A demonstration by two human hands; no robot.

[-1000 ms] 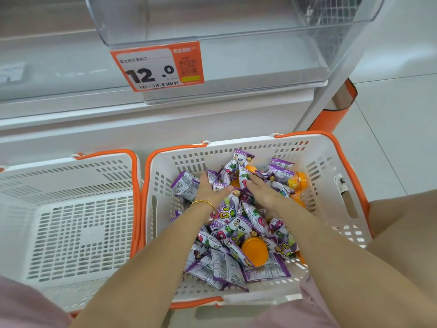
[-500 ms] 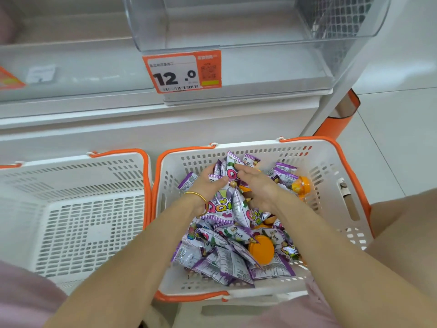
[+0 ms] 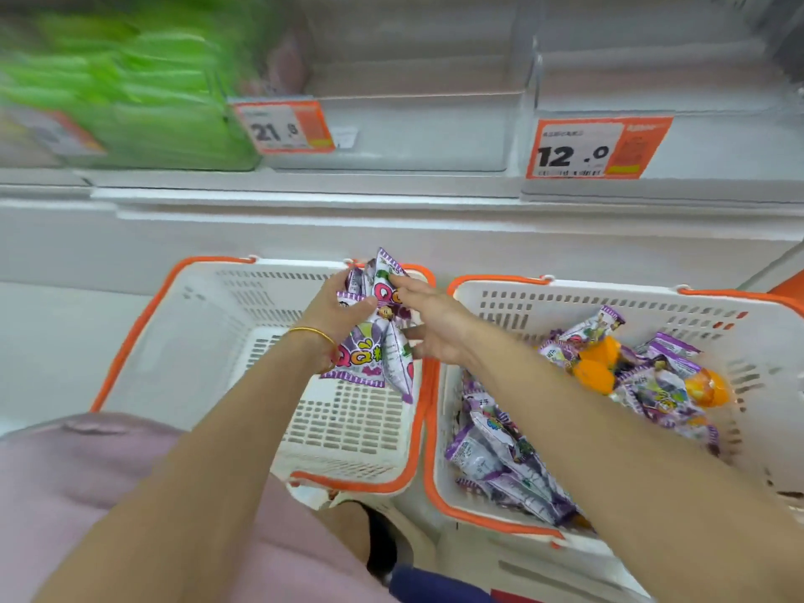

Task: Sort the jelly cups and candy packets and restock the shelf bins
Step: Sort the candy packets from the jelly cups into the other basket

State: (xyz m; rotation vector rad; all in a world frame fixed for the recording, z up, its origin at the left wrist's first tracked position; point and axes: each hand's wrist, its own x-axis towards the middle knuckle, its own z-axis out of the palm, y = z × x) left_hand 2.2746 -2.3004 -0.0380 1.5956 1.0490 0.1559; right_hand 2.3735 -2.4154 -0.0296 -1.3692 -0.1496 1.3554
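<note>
A bunch of purple and white candy packets point(image 3: 374, 341) hangs over the right side of the bare left basket point(image 3: 209, 341). My left hand point(image 3: 339, 311), with a gold bangle at the wrist, grips the bunch from the left. My right hand point(image 3: 430, 319) pinches the top of the bunch from the right. The right basket point(image 3: 522, 306) holds several more purple candy packets point(image 3: 509, 467) and orange jelly cups point(image 3: 596, 363).
Both white baskets have orange rims and sit on the floor against the shelf base. Above are clear shelf bins: one with a 21.8 price tag point(image 3: 285, 127), one with a 12.0 price tag point(image 3: 598, 149). Blurred green packs point(image 3: 130, 89) fill the left bin. My knees are at the bottom.
Both hands lifted a bunch of candy packets out of the right basket and carried it left over the bare basket. The view swung left.
</note>
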